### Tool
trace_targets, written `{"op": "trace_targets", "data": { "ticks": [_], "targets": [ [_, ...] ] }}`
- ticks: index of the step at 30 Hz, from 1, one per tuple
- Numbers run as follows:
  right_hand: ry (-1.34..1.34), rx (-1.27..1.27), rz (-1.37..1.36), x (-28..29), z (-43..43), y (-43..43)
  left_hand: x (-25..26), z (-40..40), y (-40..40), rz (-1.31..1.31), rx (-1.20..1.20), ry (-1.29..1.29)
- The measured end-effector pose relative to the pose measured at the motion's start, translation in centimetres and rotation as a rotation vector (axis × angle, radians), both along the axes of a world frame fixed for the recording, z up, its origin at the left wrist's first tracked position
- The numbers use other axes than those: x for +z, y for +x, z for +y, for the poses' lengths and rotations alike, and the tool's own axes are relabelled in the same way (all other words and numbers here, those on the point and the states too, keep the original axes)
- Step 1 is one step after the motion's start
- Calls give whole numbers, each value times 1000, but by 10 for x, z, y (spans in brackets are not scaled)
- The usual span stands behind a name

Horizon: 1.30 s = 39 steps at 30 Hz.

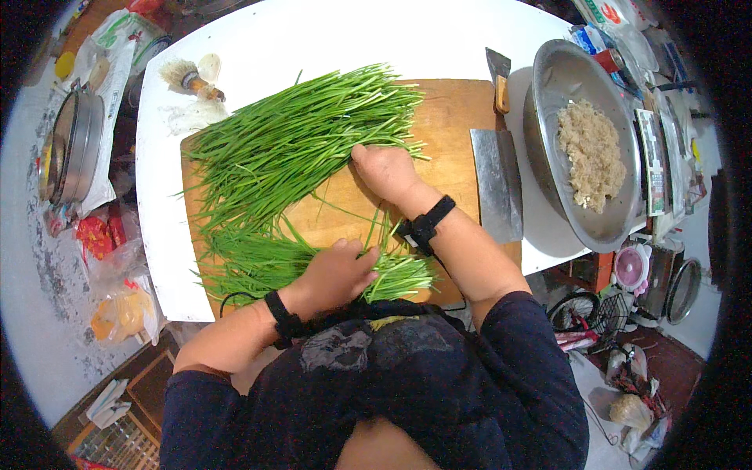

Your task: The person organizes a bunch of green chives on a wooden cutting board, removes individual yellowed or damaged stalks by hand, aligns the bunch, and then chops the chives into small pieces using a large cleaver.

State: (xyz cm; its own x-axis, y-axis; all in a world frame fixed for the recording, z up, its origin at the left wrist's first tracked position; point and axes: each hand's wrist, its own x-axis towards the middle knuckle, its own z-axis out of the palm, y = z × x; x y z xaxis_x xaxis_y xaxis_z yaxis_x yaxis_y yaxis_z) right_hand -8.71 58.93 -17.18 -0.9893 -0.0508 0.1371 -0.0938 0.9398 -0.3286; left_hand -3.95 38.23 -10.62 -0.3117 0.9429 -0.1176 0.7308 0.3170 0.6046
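A large pile of garlic chives lies across a wooden cutting board, the pale stem ends pointing right. Closer to my body is a smaller heap of chives. At the lower edge of the large pile, my right hand is curled, thumb and forefinger pinched on the chives there. My left hand, slightly blurred, hovers over or rests on the smaller heap with its fingers apart. A few loose blades stick up beside its fingertips. Part of the smaller heap is hidden by my left hand and shirt.
A broad cleaver blade lies on the board's right side. Beyond it are a wooden-handled scraper and a metal basin holding a pale, shredded mass. A bristle brush sits at the table's upper left.
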Motion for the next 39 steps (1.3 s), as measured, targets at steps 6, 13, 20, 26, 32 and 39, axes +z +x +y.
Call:
{"op": "trace_targets", "data": {
  "ticks": [6,13,20,26,32,39],
  "targets": [
    [-182,158,-55,41,27,31,9,7,-40,131,62,85],
    [-100,431,-71,45,19,105,-23,4,-89,506,-129,-103],
    [-56,271,-273,57,14,126,-21,3,-101,552,-242,23],
    [-204,130,-22,41,17,122,-11,28,-96,855,-49,102],
    [-232,73,-141,23,17,141,-1,46,-142,653,403,-245],
    [-270,61,-120,20,19,143,-7,57,-182,476,401,-356]
  ]
}}
